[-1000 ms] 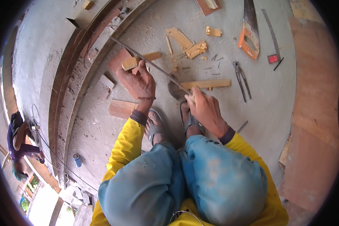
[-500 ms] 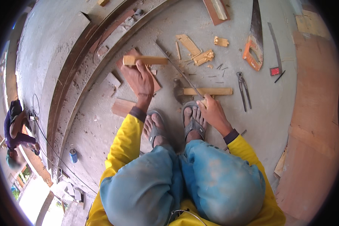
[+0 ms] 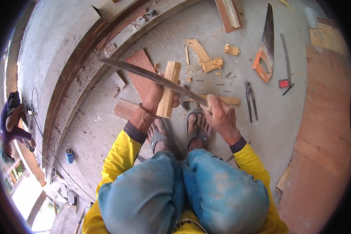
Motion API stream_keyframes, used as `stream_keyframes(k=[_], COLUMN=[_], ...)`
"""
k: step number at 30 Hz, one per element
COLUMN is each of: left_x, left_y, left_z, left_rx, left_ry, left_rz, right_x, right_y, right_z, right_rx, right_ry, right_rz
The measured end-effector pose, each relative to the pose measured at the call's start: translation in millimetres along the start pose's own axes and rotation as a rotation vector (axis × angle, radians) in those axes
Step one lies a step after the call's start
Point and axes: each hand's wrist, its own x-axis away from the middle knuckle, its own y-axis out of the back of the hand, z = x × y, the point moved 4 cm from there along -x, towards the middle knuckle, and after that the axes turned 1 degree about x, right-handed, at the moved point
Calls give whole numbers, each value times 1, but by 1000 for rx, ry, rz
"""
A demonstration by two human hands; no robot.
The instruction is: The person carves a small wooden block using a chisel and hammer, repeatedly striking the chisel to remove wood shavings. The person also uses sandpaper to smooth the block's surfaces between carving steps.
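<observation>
My left hand (image 3: pixel 153 97) is wrapped round a short block of wood (image 3: pixel 166 102), which stands nearly upright above my left foot. In my right hand (image 3: pixel 223 117) is the handle of a machete (image 3: pixel 138 71), its long dark blade pointing up and left. The blade passes across the front of the block; whether it touches the wood I cannot tell. Under the machete, a hammer (image 3: pixel 227 100) with a wooden handle lies on the floor by my feet, its head partly hidden. A reddish board (image 3: pixel 139 66) lies beyond my left hand.
Split wood pieces (image 3: pixel 212 64) and several nails (image 3: pixel 220 84) are scattered ahead. To the right lie pincers (image 3: pixel 250 97), a handsaw (image 3: pixel 264 56) and a try square (image 3: pixel 286 62). Curved metal channels (image 3: pixel 76 74) and a blue can (image 3: pixel 69 156) are at left, where another person (image 3: pixel 15 121) crouches.
My left hand has turned the block from level to nearly upright and brought it closer. My right hand has raised the machete, and its blade has swung left across the block.
</observation>
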Motion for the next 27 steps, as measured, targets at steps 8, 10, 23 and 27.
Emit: stream_keyframes(k=[8, 10, 23, 27], left_x=[40, 68, 64, 87], left_y=[-22, -42, -40, -54], left_z=[-6, -4, -6, -12], left_rx=[-260, -306, -218, -12], left_ry=[-99, -173, -83, -235], left_rz=[-127, -118, -81, 170], right_x=[-13, -12, -36, -36], right_y=[5, 3, 19, 29], right_z=[-14, -22, -4, -50], right_rx=[52, 97, 51, 68], right_ry=[-47, -89, 21, -334], right_rz=[119, 110, 52, 99])
